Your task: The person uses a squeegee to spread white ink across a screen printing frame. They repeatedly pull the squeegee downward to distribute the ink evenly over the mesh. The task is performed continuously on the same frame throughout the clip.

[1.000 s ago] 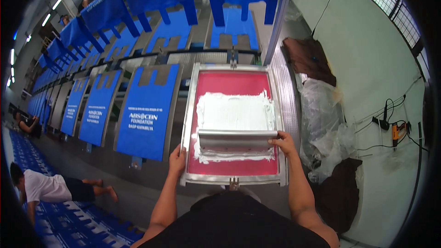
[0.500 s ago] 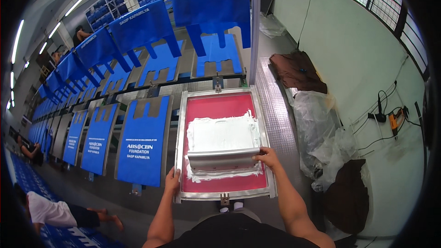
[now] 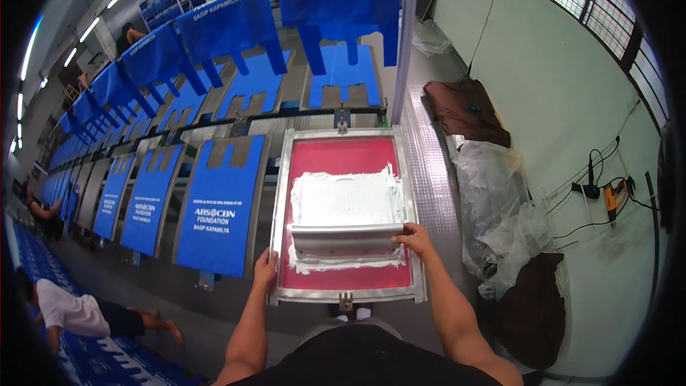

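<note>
A metal-framed printing screen (image 3: 281, 204) with pink-red mesh lies in front of me. White ink (image 3: 346, 200) covers the mesh's middle in a thick, ragged-edged patch. Across the near part of that patch stands a wide metal squeegee (image 3: 339, 241). My right hand (image 3: 413, 239) is closed on its right end, thumb and fingers pinching it. At the screen's near left corner, my left hand (image 3: 265, 271) grips the outer side of the frame. The squeegee's lower edge is hidden in the ink.
Blue printed bag pieces (image 3: 218, 207) lie on boards to the left, with blue bags (image 3: 339, 3) hanging behind. Plastic sheeting (image 3: 493, 193) and brown cloth (image 3: 532, 307) lie along the right wall. Other people, one in a white shirt (image 3: 75, 314), are at the left and back.
The whole scene sits a little higher in the picture, as the view has shifted slightly. Both hands keep their holds, and the squeegee stays at nearly the same place on the screen.
</note>
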Available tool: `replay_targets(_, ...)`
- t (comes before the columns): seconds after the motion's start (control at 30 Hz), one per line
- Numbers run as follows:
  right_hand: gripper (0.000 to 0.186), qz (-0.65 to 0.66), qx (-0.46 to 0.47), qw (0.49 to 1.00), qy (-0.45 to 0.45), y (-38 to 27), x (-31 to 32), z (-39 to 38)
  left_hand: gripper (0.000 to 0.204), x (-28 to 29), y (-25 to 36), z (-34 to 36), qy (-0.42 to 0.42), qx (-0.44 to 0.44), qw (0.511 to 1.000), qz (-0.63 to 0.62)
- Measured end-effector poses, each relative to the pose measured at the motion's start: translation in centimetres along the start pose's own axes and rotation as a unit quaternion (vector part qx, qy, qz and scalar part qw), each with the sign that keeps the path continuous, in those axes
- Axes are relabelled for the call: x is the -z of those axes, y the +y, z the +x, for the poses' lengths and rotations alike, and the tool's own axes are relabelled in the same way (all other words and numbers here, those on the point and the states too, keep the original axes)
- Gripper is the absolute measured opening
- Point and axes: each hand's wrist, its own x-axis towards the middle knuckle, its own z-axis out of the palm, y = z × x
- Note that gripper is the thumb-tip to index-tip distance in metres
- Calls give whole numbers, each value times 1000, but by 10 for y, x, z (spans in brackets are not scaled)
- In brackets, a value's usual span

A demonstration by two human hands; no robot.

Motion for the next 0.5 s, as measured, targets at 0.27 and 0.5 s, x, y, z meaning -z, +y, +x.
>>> replay_targets(0.27,41,-70,-56,996,16,15,5,6,46,-1,20,-5,-20,7,995,99)
replay_targets(0.5,39,-3,5,1000,2,17,7,0,53,-2,17,-5,-19,45,997,-63)
